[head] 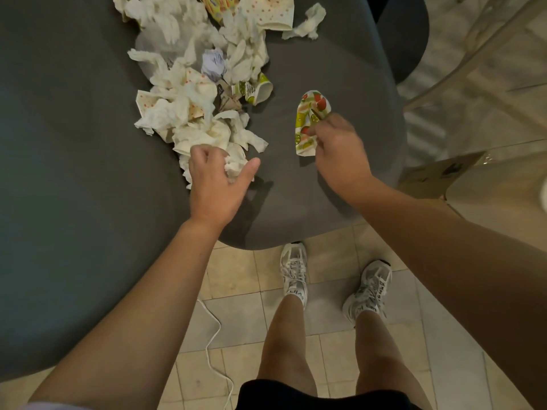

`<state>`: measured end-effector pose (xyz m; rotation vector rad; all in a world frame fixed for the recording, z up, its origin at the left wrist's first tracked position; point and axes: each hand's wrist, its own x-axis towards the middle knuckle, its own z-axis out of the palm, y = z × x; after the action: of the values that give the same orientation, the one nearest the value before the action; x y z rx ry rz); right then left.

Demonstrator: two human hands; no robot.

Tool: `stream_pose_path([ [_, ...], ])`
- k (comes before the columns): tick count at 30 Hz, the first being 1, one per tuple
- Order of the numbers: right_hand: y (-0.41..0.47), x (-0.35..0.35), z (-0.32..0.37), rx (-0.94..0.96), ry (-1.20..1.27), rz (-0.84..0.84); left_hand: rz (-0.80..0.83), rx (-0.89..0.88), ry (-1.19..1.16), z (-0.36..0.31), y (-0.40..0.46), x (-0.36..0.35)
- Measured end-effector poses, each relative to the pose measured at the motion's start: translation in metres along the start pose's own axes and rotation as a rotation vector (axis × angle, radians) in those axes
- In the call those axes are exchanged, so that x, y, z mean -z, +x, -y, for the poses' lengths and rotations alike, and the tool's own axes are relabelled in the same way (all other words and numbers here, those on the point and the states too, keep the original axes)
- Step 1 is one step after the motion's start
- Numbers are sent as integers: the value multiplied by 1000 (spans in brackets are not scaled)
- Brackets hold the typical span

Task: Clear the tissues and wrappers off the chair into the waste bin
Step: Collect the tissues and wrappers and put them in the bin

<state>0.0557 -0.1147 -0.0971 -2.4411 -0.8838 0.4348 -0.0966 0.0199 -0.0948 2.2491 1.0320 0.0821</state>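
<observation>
A heap of crumpled white tissues (189, 113) and printed wrappers lies across the dark grey chair seat (296, 202). My left hand (214, 184) curls around a crumpled white tissue (235, 164) at the near edge of the heap. My right hand (337, 143) pinches a colourful fruit-print wrapper (309, 119), which stands apart on the seat's right side. A crushed green-and-yellow paper cup (256, 90) and a ball of bluish paper (213, 65) sit in the heap. One loose tissue (307, 23) lies at the far right. No waste bin is in view.
A brown cardboard box (429, 176) stands on the tiled floor to the right of the chair. A white cable (214, 344) trails over the tiles near my feet. Pale furniture legs (473, 48) cross the upper right.
</observation>
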Motion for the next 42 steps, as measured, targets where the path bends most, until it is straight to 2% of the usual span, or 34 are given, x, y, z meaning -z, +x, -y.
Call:
stream_pose_path([
  [4, -4, -3, 1, 13, -5, 23, 189, 67, 224, 4, 19, -9],
  [6, -5, -4, 1, 12, -16, 47, 222, 69, 262, 5, 27, -14],
  [11, -9, -6, 2, 22, -10, 33, 187, 90, 259, 6, 33, -21],
  [14, -10, -4, 1, 20, 0, 28, 117, 43, 250, 7, 28, -23],
  [22, -11, 16, -8, 28, -19, -14, -68, -337, 13, -16, -4, -22],
  [26, -14, 32, -15, 24, -20, -79, -41, -521, -70, -45, -6, -19],
  [31, -26, 57, -36, 22, 10, -200, 5, -742, -42, -87, -3, -28],
  [42, -79, 133, -121, -116, 70, -422, 106, -1074, -45, -195, -12, -84],
])
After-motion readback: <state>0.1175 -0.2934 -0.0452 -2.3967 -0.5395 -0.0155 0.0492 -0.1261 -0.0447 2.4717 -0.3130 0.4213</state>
